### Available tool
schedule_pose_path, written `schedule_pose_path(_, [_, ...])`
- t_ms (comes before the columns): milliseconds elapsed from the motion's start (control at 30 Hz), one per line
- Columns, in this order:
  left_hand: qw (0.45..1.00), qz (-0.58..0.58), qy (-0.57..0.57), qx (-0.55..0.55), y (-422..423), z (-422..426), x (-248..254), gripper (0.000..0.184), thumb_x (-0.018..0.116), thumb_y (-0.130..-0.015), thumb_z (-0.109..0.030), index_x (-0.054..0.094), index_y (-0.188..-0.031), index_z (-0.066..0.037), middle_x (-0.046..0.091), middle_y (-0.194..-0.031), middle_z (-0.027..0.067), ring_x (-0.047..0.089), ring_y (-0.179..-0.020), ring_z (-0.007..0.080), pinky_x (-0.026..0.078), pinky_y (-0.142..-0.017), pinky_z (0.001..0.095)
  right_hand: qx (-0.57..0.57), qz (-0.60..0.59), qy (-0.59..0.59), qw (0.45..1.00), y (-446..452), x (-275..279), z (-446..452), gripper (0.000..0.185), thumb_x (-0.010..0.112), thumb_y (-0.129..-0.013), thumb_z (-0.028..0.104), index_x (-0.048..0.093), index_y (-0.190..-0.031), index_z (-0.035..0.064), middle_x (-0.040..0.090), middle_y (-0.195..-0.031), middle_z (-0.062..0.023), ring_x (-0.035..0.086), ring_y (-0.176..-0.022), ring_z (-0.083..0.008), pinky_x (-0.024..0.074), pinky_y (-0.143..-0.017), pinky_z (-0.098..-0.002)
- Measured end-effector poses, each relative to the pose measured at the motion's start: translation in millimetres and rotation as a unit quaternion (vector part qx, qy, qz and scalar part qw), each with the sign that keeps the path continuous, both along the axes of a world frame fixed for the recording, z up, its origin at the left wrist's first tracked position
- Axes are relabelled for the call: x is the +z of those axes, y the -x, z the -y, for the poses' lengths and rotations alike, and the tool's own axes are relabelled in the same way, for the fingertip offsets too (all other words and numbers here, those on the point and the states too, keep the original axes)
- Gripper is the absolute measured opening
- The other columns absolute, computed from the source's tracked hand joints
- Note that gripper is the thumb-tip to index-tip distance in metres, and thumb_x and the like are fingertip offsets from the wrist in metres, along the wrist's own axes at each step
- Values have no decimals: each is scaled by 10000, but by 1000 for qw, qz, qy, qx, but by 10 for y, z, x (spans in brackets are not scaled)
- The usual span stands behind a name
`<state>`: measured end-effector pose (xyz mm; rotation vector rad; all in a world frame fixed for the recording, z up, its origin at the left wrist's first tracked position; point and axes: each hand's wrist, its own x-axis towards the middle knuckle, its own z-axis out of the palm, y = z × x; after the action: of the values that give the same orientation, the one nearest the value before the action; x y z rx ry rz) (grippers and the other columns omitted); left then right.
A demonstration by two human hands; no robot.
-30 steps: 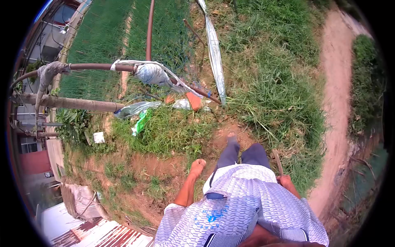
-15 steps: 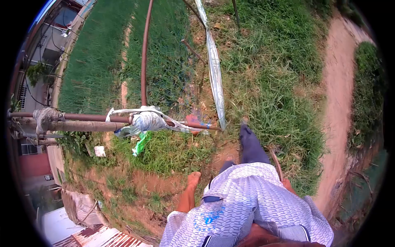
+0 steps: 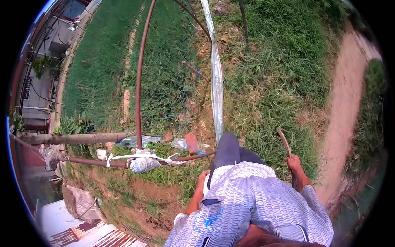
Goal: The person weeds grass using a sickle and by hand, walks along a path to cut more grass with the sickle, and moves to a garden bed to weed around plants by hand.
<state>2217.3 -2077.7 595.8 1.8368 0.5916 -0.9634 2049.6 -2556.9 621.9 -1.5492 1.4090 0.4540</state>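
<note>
My right hand (image 3: pixel 293 161) is closed around a long, slightly curved wooden handle (image 3: pixel 284 142) that points forward over the grass, its lower part running back beside my forearm. Close to my left hip, my left hand (image 3: pixel 202 178) hangs partly behind my shirt; its fingers are too hidden to read. A plastic-wrapped joint (image 3: pixel 144 164) on a rusty pipe frame (image 3: pixel 140 82) stands to the left of my left hand. Ahead of my legs, a strip of clear plastic sheeting (image 3: pixel 217 82) runs forward along the ground.
Green crop rows (image 3: pixel 94 78) lie at the front left. A red brick (image 3: pixel 191 143) rests by the pipe's end. Thick grass (image 3: pixel 279 74) covers the ground ahead and right, beside a dirt path (image 3: pixel 339 99). A rusty metal roof (image 3: pixel 96 234) is at lower left.
The pipe frame and wrapped joint have shifted down in view as I walk forward. My right hand has come further out with the handle, while my left hand has drawn in to my hip.
</note>
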Motion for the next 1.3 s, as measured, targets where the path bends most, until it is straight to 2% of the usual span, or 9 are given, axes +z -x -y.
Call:
schedule_pose_path(300, [998, -49, 34, 11, -1224, 21, -955, 286, 572, -865, -304, 596, -673, -94, 540, -605, -26, 469, -529, 90, 353, -487, 309, -49, -10, 15, 999, -1244, -173, 473, 240, 684, -791, 193, 547, -825, -1, 530, -599, -61, 519, -450, -180, 453, -410, -361])
schedule_pose_path(400, [950, 50, -133, -278, -1928, 457, -748, 267, 584, -877, -317, 671, -801, -76, 608, -708, 35, 564, -674, 181, 447, -630, 347, -54, -29, 7, 998, -1427, -249, 376, 194, 697, -780, 151, 582, -770, -5, 544, -592, -60, 533, -469, -178, 438, -410, -362])
schedule_pose_path(500, [880, 267, -213, -331, -2369, 683, -1597, 254, 589, -879, -292, 682, -906, -57, 636, -806, 87, 602, -789, 247, 478, -727, 372, -23, -79, -7, 997, -1702, -304, 466, 262, 729, -750, 198, 632, -828, -32, 611, -671, -121, 604, -599, -224, 474, -538, -385])
schedule_pose_path(600, [747, 507, -283, -323, -3348, 1105, -1207, 183, 605, -880, -138, 588, -1010, -11, 616, -956, 130, 594, -861, 326, 476, -728, 389, -42, -120, -48, 991, -1740, -463, 351, 372, 744, -737, 275, 672, -901, -51, 677, -755, -179, 664, -719, -264, 506, -656, -401])
schedule_pose_path(667, [998, -32, 4, -51, -3882, 1425, -681, 230, 637, -879, -174, 619, -1029, -1, 647, -923, 81, 629, -786, 217, 511, -705, 342, 5, -116, -50, 992, -1952, -492, 440, 375, 725, -758, 302, 681, -907, -40, 684, -769, -179, 666, -722, -259, 508, -659, -399])
schedule_pose_path(933, [997, 72, -39, 12, -5384, 2168, 8, 260, 631, -871, -172, 629, -1075, -10, 661, -905, 59, 621, -740, 141, 520, -679, 283, 137, -76, -43, 987, -3086, -613, 1301, 418, 645, -843, 407, 716, -932, 6, 709, -823, -180, 675, -736, -239, 516, -671, -390])
schedule_pose_path(1033, [990, 124, 0, -70, -5432, 2079, -651, 242, 629, -864, -182, 645, -1030, -7, 664, -858, 59, 625, -728, 143, 517, -658, 286, 272, -16, 54, 961, -3311, -1216, 1805, 403, 786, -701, 294, 703, -854, -69, 697, -742, -175, 661, -633, -245, 504, -584, -393])
schedule_pose_path(1067, [990, 113, -18, -77, -5441, 2189, -720, 238, 629, -863, -193, 652, -1014, -11, 665, -853, 58, 623, -726, 140, 511, -653, 284, 50, -125, -34, 990, -3623, -1168, 1943, 407, 780, -685, 301, 703, -856, -60, 683, -746, -212, 689, -697, -315, 520, -614, -408])
schedule_pose_path(1300, [991, -13, -34, -126, -6008, 3347, -569, 291, 622, -856, -255, 677, -1016, -17, 672, -883, 57, 629, -786, 143, 503, -696, 290, 106, -103, 34, 988, -5121, -975, 2858, 411, 794, -731, 313, 680, -796, -77, 657, -670, -208, 670, -648, -284, 520, -593, -400])
